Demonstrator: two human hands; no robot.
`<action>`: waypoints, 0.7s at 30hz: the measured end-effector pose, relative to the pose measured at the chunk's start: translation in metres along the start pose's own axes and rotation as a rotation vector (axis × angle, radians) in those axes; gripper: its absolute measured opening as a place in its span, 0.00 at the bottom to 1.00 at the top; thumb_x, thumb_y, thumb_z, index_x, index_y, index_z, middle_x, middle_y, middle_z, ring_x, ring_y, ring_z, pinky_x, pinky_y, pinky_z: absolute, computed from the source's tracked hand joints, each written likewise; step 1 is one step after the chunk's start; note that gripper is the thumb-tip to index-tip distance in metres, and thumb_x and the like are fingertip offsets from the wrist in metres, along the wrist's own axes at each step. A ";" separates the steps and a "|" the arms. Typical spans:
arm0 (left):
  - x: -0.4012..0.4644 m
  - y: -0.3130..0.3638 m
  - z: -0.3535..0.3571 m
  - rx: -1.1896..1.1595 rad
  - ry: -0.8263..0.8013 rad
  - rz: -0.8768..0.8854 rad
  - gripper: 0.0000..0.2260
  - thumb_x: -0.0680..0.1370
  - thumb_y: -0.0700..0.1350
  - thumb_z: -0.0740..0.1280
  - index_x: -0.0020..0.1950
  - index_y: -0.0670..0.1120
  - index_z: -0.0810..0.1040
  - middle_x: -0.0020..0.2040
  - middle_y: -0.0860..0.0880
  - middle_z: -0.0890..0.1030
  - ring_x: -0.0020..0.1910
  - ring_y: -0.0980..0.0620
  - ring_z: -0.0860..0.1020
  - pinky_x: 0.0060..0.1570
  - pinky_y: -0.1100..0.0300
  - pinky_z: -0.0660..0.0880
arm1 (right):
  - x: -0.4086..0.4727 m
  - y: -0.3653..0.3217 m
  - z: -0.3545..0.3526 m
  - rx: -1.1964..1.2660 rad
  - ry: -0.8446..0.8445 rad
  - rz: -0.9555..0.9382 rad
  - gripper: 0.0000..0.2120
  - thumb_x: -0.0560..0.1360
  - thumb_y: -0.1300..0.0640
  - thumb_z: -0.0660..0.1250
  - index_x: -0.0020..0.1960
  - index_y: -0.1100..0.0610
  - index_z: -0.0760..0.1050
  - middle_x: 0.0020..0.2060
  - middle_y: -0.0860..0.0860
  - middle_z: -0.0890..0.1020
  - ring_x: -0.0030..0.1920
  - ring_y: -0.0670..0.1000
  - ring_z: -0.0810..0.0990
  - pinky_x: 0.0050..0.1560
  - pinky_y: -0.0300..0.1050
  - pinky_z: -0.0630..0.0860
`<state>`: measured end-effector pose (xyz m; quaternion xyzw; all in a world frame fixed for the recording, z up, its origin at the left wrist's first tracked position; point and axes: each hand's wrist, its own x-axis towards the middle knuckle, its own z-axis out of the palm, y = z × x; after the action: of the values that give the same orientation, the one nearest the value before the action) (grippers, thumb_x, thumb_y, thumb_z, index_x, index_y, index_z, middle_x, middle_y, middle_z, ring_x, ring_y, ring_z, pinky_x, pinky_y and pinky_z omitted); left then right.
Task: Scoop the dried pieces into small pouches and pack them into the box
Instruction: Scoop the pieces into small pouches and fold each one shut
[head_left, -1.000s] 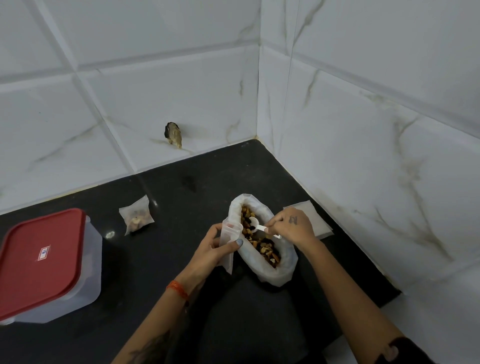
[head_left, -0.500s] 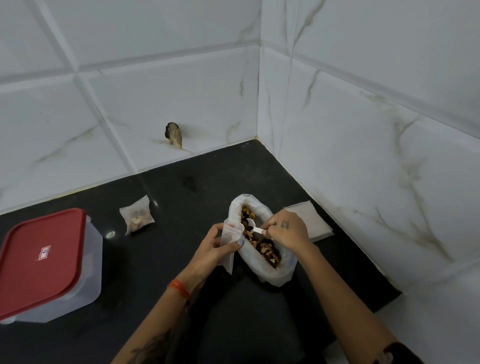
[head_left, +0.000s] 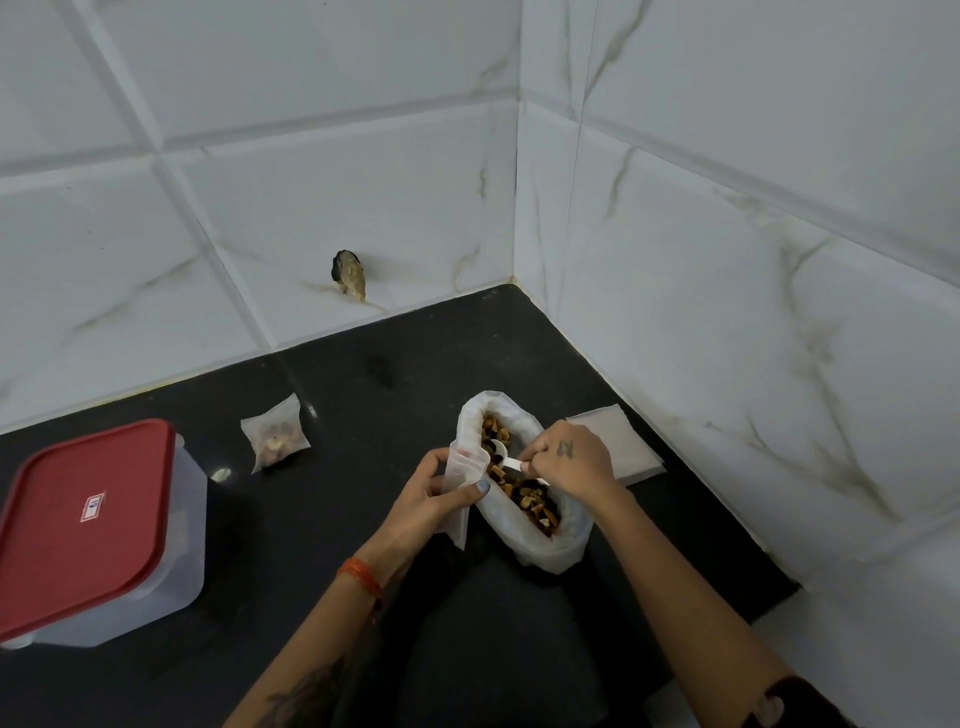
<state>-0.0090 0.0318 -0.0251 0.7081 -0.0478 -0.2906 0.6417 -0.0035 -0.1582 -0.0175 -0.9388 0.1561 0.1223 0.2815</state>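
A white bag (head_left: 563, 548) full of brown and dark dried pieces (head_left: 530, 499) lies open on the black counter. My left hand (head_left: 428, 499) holds a small translucent pouch (head_left: 464, 470) upright against the bag's left rim, its mouth open. My right hand (head_left: 566, 460) pinches the handle of a small white spoon (head_left: 501, 452); its bowl sits just over the pouch's mouth. A filled pouch (head_left: 275, 439) lies further left. The clear box with a red lid (head_left: 85, 525) stands closed at the left edge.
A flat stack of unused pouches (head_left: 618, 441) lies by the right wall, behind my right hand. White tiled walls meet in a corner at the back. A small dark fitting (head_left: 349, 274) sticks out of the back wall. The counter's edge drops off at the lower right.
My right hand has shifted left with the spoon, bringing its bowl from over the bag's pieces to the pouch's mouth. My left hand and the pouch have stayed in place.
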 end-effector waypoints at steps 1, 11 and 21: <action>0.000 0.000 0.000 -0.003 0.000 -0.001 0.20 0.69 0.49 0.71 0.58 0.57 0.71 0.51 0.51 0.83 0.54 0.52 0.79 0.59 0.48 0.74 | 0.001 0.000 -0.002 0.043 -0.029 0.024 0.08 0.72 0.56 0.69 0.50 0.50 0.84 0.45 0.50 0.84 0.45 0.48 0.80 0.48 0.41 0.76; 0.000 -0.003 0.000 -0.012 0.005 0.010 0.22 0.67 0.50 0.72 0.59 0.53 0.72 0.49 0.51 0.83 0.53 0.52 0.80 0.60 0.49 0.73 | -0.003 0.005 -0.008 0.328 -0.066 0.148 0.07 0.72 0.61 0.69 0.48 0.53 0.84 0.38 0.45 0.81 0.39 0.42 0.75 0.43 0.38 0.71; 0.000 -0.003 0.001 -0.034 0.006 0.020 0.21 0.68 0.48 0.72 0.60 0.52 0.71 0.51 0.49 0.83 0.53 0.51 0.80 0.58 0.50 0.75 | -0.003 0.003 -0.005 0.319 -0.064 0.232 0.09 0.72 0.57 0.70 0.51 0.54 0.83 0.47 0.51 0.84 0.45 0.48 0.79 0.47 0.42 0.75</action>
<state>-0.0107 0.0317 -0.0276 0.6973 -0.0480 -0.2828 0.6569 -0.0065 -0.1623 -0.0141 -0.8538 0.2714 0.1573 0.4155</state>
